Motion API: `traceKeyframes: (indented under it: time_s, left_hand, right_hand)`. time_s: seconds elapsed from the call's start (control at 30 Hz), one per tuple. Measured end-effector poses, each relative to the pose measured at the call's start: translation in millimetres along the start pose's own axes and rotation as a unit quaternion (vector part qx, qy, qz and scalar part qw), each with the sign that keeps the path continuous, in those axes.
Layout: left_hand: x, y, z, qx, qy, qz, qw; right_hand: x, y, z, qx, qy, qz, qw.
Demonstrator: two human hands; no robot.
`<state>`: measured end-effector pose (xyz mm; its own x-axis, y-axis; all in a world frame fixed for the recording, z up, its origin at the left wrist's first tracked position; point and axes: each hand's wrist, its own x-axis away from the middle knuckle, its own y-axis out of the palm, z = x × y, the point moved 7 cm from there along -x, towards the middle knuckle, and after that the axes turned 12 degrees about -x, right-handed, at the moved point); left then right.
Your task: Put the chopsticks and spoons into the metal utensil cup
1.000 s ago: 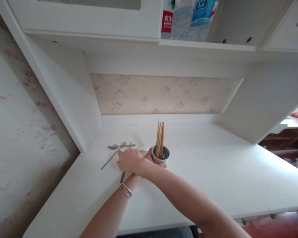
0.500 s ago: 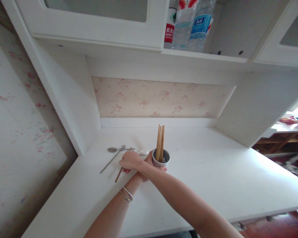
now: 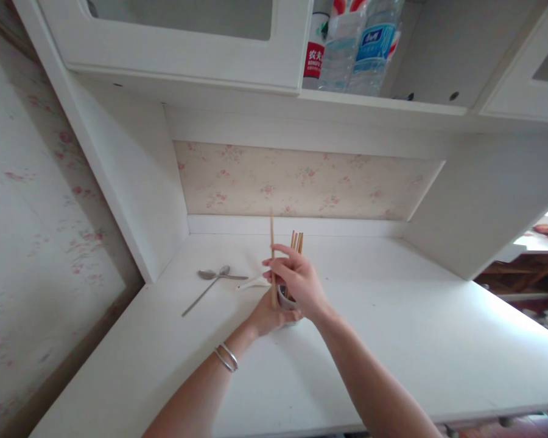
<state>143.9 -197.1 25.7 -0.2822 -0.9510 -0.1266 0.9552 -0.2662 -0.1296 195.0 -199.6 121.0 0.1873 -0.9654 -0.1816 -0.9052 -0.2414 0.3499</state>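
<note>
Gripping cup (image 3: pixel 287 305) in left hand (image 3: pixel 267 314), chopstick (image 3: pixel 272 234) in right hand (image 3: pixel 302 281) | well inside surface (image 3: pixel 383 340) front edge | apparently mid-transfer | calls for lifting over cup

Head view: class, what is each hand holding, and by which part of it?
The right hand grips a blurred chopstick around its middle. The left hand holds the cup by its outer side, below the rim.

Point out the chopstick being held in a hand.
The leftmost chopstick, held roughly upright by the right hand; the other chopsticks stand together in the cup, which the left hand holds.
</note>
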Motion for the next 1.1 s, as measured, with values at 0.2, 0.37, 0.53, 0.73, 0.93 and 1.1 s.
traceKeyframes:
  time_s: [0.2, 0.37, 0.53, 0.73, 0.93, 1.1]
  left_hand:
    - [-2, 4, -5, -0.005, 0.051, -0.031, 0.998]
    - [-6, 6, -9, 0.007, 0.060, -0.035, 0.998]
    - [-7, 5, -13, 0.000, 0.052, -0.023, 0.998]
    - [-8, 4, -15, -0.004, 0.044, -0.016, 0.999]
    - [-8, 4, -16, -0.009, 0.043, -0.012, 0.999]
    - [-7, 3, -14, -0.017, 0.041, -0.015, 0.999]
  right_hand:
    - [6, -87, -24, 0.001, -0.166, 0.184, 0.969]
    - [2, -115, 7, 0.049, -0.113, 0.202, 0.972]
    - [3, -116, 28, 0.094, -0.094, 0.185, 0.974]
    - [6, -117, 36, 0.164, -0.095, 0.168, 0.967]
    - [5, -121, 46, 0.141, -0.072, 0.166, 0.973]
    - [10, -117, 45, 0.111, -0.051, 0.140, 0.983]
